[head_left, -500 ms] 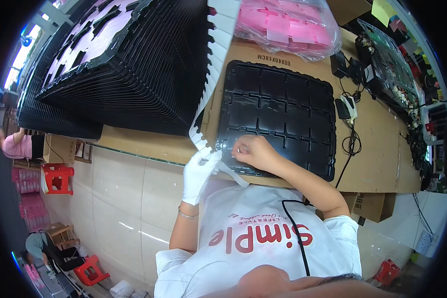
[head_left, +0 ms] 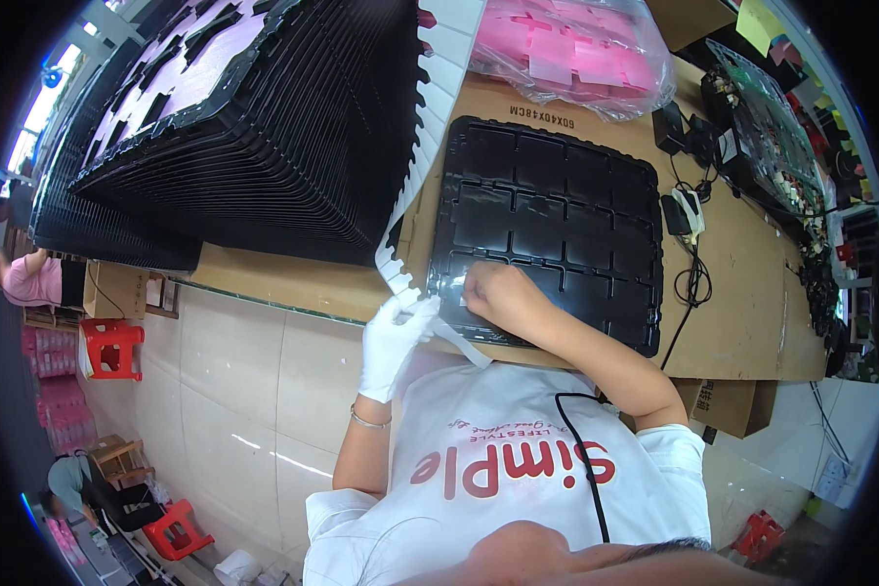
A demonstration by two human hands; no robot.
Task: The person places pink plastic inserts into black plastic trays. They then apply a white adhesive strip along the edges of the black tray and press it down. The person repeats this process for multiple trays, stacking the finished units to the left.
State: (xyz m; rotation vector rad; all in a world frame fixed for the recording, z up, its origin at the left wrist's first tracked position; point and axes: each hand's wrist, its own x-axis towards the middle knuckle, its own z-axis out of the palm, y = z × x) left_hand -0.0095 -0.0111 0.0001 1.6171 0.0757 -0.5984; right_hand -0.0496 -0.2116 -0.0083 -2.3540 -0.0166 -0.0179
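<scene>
In a white glove, my left hand (head_left: pixel 393 337) pinches a long white strip with notched edges (head_left: pixel 422 146). From my fingers the strip runs up past the tray stack, and a narrow tail hangs toward my shirt. My bare right hand (head_left: pixel 503 293) is over the near left corner of a black plastic tray (head_left: pixel 557 210) with several moulded compartments. Its fingers are curled together at the tray surface, and whatever they may hold is hidden.
Tall stacks of black trays (head_left: pixel 293 146) stand at the left, pink pieces on top. Bagged pink parts (head_left: pixel 576 54) lie behind the tray. At the right are a power strip with cables (head_left: pixel 684 215) and circuit boards (head_left: pixel 767 107). Two people are far left, near red stools (head_left: pixel 112 349).
My right hand has turned and lowered its fingers toward the tray corner. My left hand keeps its hold on the strip, nearly still.
</scene>
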